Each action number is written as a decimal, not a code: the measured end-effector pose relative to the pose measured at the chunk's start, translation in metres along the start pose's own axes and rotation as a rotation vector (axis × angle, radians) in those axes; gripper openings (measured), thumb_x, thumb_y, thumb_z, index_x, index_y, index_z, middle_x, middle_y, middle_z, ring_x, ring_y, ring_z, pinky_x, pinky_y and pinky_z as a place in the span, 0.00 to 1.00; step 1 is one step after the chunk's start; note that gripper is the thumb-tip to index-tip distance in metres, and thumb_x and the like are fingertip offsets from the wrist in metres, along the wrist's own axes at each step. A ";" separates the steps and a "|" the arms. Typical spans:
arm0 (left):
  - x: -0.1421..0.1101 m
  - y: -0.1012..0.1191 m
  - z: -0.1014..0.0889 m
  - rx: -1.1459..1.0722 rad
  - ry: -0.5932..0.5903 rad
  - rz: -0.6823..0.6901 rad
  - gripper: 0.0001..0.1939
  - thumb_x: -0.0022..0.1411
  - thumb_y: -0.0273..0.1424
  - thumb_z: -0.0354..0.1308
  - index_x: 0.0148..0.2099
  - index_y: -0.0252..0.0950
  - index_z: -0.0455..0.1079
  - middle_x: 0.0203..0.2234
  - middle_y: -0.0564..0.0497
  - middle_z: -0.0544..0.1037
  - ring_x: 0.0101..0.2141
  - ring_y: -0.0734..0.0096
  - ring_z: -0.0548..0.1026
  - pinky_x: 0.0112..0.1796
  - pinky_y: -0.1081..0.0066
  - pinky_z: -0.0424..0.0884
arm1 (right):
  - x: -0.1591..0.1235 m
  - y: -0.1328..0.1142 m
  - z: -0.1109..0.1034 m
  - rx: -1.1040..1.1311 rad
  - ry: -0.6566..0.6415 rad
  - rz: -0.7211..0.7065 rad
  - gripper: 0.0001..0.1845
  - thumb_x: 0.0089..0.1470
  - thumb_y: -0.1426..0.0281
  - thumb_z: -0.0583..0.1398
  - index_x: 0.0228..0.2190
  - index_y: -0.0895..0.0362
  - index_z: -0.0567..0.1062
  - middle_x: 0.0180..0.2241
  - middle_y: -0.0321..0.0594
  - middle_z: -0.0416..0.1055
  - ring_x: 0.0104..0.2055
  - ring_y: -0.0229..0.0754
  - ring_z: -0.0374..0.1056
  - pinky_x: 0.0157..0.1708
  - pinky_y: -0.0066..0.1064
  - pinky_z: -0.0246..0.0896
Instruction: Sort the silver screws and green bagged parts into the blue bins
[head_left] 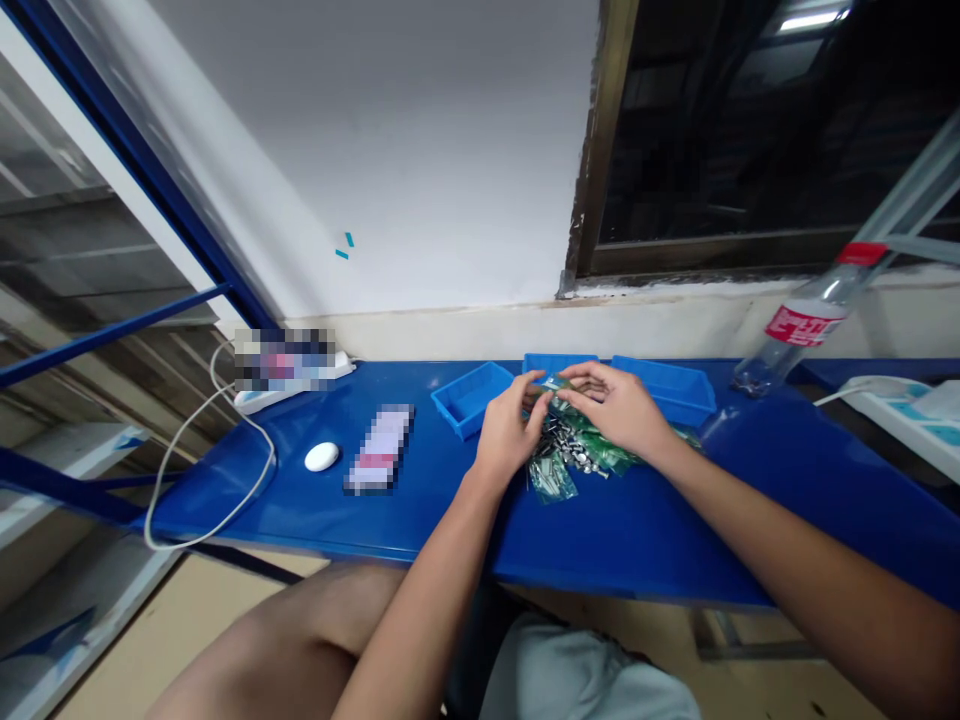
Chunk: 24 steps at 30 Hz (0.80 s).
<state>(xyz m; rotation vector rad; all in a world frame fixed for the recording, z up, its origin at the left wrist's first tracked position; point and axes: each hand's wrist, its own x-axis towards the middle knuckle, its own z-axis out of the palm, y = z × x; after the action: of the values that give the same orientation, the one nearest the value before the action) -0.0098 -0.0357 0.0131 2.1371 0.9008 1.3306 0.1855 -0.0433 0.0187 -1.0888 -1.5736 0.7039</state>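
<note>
My left hand [510, 425] and my right hand [616, 408] meet above the blue table, fingers curled around a small clear greenish plastic bag [553, 383]. Both hands pinch it near its edges; what lies inside it is too small to make out. Below them spreads a pile of small shiny metal screws or similar hardware [574, 450]. Another small plastic bag [553, 478] with slim metal pieces lies at the pile's front. More green-tinted bags [615, 455] sit under my right hand, partly hidden by it.
Behind my hands stand a blue bin [469, 395], a middle blue bin [559, 362] and a right blue bin [664, 388]. A clear bottle [802, 325] stands at right. Leftward lie a phone-like blurred item [380, 450], a white oval case [322, 457] and a white cable [157, 490].
</note>
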 end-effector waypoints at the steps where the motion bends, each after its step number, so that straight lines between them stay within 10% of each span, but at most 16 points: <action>1: -0.002 -0.002 -0.001 0.028 -0.012 0.016 0.16 0.74 0.36 0.57 0.61 0.39 0.68 0.43 0.46 0.84 0.40 0.62 0.83 0.46 0.63 0.79 | -0.003 0.002 0.000 -0.024 -0.001 -0.022 0.20 0.55 0.56 0.69 0.46 0.53 0.80 0.42 0.45 0.82 0.47 0.52 0.79 0.53 0.48 0.76; 9: -0.005 -0.003 -0.001 0.030 -0.032 0.054 0.18 0.74 0.35 0.57 0.62 0.39 0.68 0.43 0.46 0.84 0.41 0.63 0.83 0.45 0.66 0.78 | -0.011 0.006 -0.006 0.008 -0.079 -0.031 0.24 0.55 0.60 0.70 0.52 0.52 0.79 0.47 0.44 0.81 0.51 0.52 0.78 0.57 0.49 0.74; 17: -0.008 0.007 -0.009 -0.044 -0.110 -0.083 0.20 0.77 0.42 0.49 0.58 0.38 0.75 0.38 0.47 0.85 0.33 0.65 0.82 0.40 0.68 0.77 | -0.009 -0.001 -0.012 -0.280 0.025 -0.257 0.08 0.59 0.66 0.66 0.41 0.50 0.83 0.44 0.42 0.82 0.48 0.51 0.77 0.55 0.50 0.71; 24: -0.005 -0.006 0.003 -0.360 -0.003 -0.174 0.20 0.66 0.39 0.67 0.55 0.35 0.72 0.40 0.44 0.82 0.41 0.64 0.80 0.43 0.68 0.76 | -0.007 -0.001 -0.015 -0.282 -0.062 -0.420 0.13 0.58 0.76 0.60 0.33 0.49 0.84 0.59 0.39 0.74 0.62 0.52 0.68 0.63 0.53 0.63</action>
<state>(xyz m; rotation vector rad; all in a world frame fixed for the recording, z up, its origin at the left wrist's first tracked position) -0.0100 -0.0349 0.0044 1.7458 0.7600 1.2895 0.1998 -0.0519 0.0210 -0.8955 -1.9184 0.2384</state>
